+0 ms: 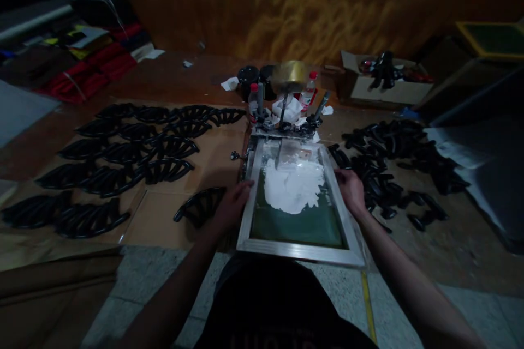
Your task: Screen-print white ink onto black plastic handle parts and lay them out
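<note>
A silver-framed screen (301, 251) lies in front of me, its green mesh bearing a thick patch of white ink (292, 185). A flat squeegee-like blade (290, 154) rests at the far end of the mesh. My left hand (234, 204) is beside the frame's left edge, blurred and dark; what its fingers hold, if anything, is hidden. On the opposite side, my right hand (351, 191) is at the frame's right edge, fingers bent towards it; the fingertips are partly hidden. Beyond the frame stands a metal clamp base (282, 130).
Rows of black curved parts (123, 152) lie on cardboard at the left, one near my left hand. A pile of similar black pieces (388, 158) is at the right. Bottles (308, 92), black jars (248, 77) and an open carton (385, 90) stand at the back.
</note>
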`<act>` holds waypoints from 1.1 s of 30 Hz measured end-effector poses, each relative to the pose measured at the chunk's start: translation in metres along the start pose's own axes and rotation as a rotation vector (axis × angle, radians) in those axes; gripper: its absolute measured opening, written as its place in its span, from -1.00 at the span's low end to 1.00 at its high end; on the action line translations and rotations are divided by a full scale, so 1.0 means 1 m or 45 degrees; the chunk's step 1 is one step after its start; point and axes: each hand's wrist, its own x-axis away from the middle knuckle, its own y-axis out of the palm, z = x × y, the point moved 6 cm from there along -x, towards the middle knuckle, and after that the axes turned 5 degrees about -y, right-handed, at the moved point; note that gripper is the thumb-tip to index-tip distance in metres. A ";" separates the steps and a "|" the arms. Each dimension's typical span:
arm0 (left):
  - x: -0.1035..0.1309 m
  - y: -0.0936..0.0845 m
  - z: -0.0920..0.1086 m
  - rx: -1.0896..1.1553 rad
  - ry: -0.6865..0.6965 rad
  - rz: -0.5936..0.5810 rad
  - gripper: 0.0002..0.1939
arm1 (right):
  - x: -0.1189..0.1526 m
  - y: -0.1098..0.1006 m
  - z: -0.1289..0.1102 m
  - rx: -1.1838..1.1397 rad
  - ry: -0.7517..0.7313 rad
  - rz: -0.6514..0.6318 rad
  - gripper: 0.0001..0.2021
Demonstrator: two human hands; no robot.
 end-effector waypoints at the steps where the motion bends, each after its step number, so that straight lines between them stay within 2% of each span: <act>1: 0.000 0.007 -0.018 0.011 -0.059 -0.023 -0.40 | -0.012 -0.004 -0.003 0.002 -0.001 0.039 -0.68; 2: -0.002 0.013 -0.034 0.018 -0.103 -0.038 -0.32 | -0.025 -0.006 -0.014 0.007 -0.048 0.059 -0.68; 4: -0.010 0.023 -0.057 -0.009 -0.140 -0.060 -0.23 | -0.047 -0.001 -0.054 0.037 -0.228 0.015 -0.55; 6: -0.018 0.028 -0.069 -0.060 -0.137 -0.072 -0.24 | -0.057 0.016 -0.097 0.097 -0.368 -0.211 -0.55; 8: -0.024 0.030 -0.074 -0.071 -0.129 -0.073 -0.28 | -0.048 0.036 -0.125 0.171 -0.374 -0.517 -0.72; 9: -0.025 0.030 -0.074 -0.058 -0.120 -0.068 -0.30 | -0.038 0.043 -0.132 0.205 -0.365 -0.636 -0.78; 11: -0.026 0.029 -0.074 -0.021 -0.106 -0.061 -0.33 | -0.011 0.050 -0.139 0.235 -0.428 -0.774 -0.80; 14: -0.024 0.030 -0.075 -0.026 -0.130 -0.062 -0.34 | 0.027 0.045 -0.143 0.125 -0.739 -0.864 -0.77; 17: -0.023 0.030 -0.074 -0.059 -0.120 -0.031 -0.36 | 0.040 0.035 -0.142 -0.029 -0.963 -0.984 -0.76; 19: -0.023 0.029 -0.072 -0.046 -0.096 -0.019 -0.36 | 0.031 0.033 -0.140 -0.044 -0.921 -0.977 -0.76; 22: -0.022 0.029 -0.070 -0.023 -0.115 -0.037 -0.34 | 0.022 0.034 -0.138 0.031 -0.761 -0.799 -0.78; 24: -0.021 0.029 -0.069 -0.026 -0.119 -0.033 -0.35 | 0.032 0.037 -0.139 0.045 -0.791 -0.732 -0.75; 26: -0.020 0.028 -0.066 -0.041 -0.123 -0.007 -0.37 | 0.048 0.040 -0.140 0.005 -0.880 -0.757 -0.70; 28: -0.019 0.026 -0.063 -0.049 -0.128 0.021 -0.39 | 0.051 0.039 -0.139 -0.045 -0.890 -0.795 -0.69; 30: -0.017 0.025 -0.058 -0.055 -0.126 0.007 -0.38 | 0.032 0.036 -0.140 -0.070 -0.777 -0.768 -0.67; 33: -0.012 0.019 -0.043 -0.048 -0.144 -0.041 -0.32 | -0.022 0.026 -0.138 -0.053 -0.519 -0.624 -0.53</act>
